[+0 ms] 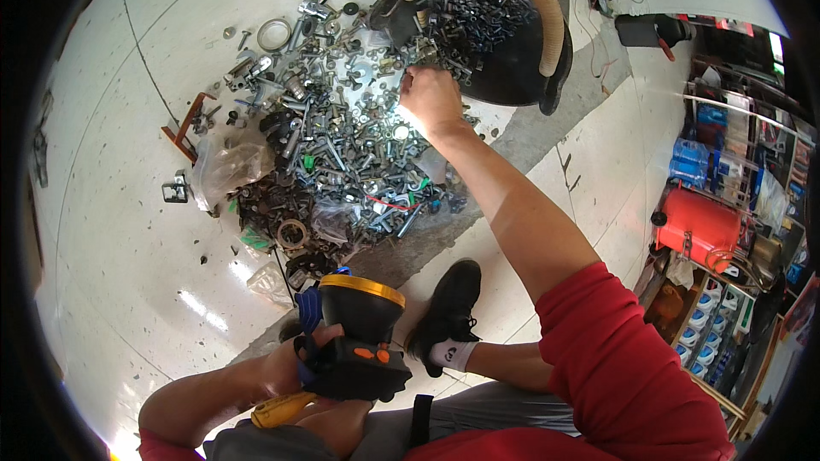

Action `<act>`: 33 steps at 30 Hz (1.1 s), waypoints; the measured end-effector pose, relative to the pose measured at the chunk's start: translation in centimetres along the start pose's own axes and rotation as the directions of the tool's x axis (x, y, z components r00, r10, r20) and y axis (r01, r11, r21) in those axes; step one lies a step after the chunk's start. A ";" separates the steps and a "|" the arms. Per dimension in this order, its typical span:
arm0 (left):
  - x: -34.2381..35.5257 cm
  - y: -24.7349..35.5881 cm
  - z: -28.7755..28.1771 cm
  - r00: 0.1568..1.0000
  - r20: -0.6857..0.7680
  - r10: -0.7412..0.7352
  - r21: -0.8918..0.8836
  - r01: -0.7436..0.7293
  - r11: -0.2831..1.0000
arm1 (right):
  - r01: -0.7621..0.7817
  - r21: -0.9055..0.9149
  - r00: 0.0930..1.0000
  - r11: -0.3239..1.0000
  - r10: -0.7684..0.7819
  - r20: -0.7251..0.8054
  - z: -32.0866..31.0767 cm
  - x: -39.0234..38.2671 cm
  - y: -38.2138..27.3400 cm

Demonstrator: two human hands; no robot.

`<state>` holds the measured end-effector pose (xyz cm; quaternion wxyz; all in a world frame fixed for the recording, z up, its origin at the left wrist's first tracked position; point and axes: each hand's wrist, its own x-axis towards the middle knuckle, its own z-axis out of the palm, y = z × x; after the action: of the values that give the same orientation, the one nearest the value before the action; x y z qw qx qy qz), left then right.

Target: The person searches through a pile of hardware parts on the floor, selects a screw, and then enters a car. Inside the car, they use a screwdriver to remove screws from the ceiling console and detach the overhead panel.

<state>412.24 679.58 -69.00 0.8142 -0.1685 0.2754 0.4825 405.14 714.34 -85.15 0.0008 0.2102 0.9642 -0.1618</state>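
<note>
My right hand [430,98] reaches onto a spread heap of bolts, nuts and small metal parts [342,154], beside a black tub [487,72] with dark bolts inside. Its fingers are curled, their tips hidden among the parts, and bright light falls on it. In my left hand [312,350] is a black headlamp [359,324] with a yellow rim and blue strap, held low over my lap. A yellow object [278,410] lies just below that hand.
A beige hose [547,26] arches over the tub. Plastic bags [226,166] and an orange bracket [188,130] lie at the heap's left. My shoe [444,307] stands below it. Shelves [735,137] with a red cylinder [696,226] line the right side.
</note>
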 end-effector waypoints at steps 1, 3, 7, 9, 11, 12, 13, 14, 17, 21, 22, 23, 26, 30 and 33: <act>0.1 0.1 -0.3 0.999 0.050 0.019 -0.059 -0.016 0.998 | -0.022 -0.014 1.000 1.000 0.022 0.000 -0.1 -0.1 -0.3; 0.2 0.1 -0.6 0.994 0.105 0.003 -0.216 0.020 0.976 | -0.053 -0.031 0.998 0.998 0.054 0.035 -0.3 0.1 -0.8; -0.1 0.3 -0.3 0.998 0.035 -0.058 -0.145 0.063 0.988 | -0.086 -0.066 0.986 0.994 0.094 0.138 -0.2 1.2 -1.2; -0.5 0.5 0.1 1.000 0.002 -0.026 -0.017 0.026 1.000 | -0.080 -0.092 0.982 0.993 0.094 0.164 0.2 1.3 -1.1; -0.9 0.7 0.4 0.999 0.027 0.027 -0.011 -0.027 1.000 | -0.041 -0.111 0.984 0.993 0.059 0.170 0.2 0.7 -1.3; -1.1 0.8 0.4 0.998 0.038 0.059 0.003 -0.059 0.998 | 0.012 0.064 0.992 0.998 -0.019 0.123 0.2 0.2 -1.6; -1.2 0.8 0.4 0.994 0.049 0.100 0.040 -0.102 0.994 | 0.082 0.239 0.994 0.967 -0.097 0.050 0.2 -0.7 -2.1; -1.3 0.9 0.3 0.991 0.047 0.126 0.069 -0.129 0.989 | -0.180 0.548 0.977 0.817 0.085 0.195 -0.2 -1.7 -2.5; -1.6 0.7 -0.1 0.986 0.013 0.166 0.136 -0.166 0.977 | -0.672 0.733 0.718 0.104 0.332 0.611 -2.0 -5.2 -4.0; -2.0 0.4 -0.2 0.986 -0.033 0.162 0.148 -0.155 0.977 | -0.707 0.607 0.627 -0.363 0.074 0.775 -4.2 -8.3 -5.8; -2.0 0.5 -0.2 0.986 -0.030 0.161 0.137 -0.156 0.978 | -0.706 0.540 0.639 -0.457 -0.084 0.765 -4.6 -8.8 -6.0; -2.2 0.4 -0.1 0.988 -0.058 0.144 0.103 -0.137 0.985 | -0.701 0.501 0.633 -0.508 -0.119 0.765 -5.0 -9.3 -6.3; -2.2 0.6 0.1 0.991 -0.032 0.127 -0.069 -0.129 0.989 | -0.693 0.405 0.595 -0.596 -0.156 0.788 -5.7 -10.3 -7.0; -2.1 0.5 0.1 0.993 0.076 0.089 -0.368 -0.055 0.928 | -0.715 0.235 0.626 -0.659 -0.452 0.636 -6.6 -11.0 -7.7; -2.4 0.0 0.5 0.977 0.049 0.207 -0.173 -0.196 0.965 | -0.750 0.280 0.580 -0.599 -0.393 0.714 -7.3 -11.2 -8.1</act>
<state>411.51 678.20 -67.18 0.7527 -0.1911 0.2222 0.5895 412.52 705.11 -74.94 0.2015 0.3029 0.0798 -0.9280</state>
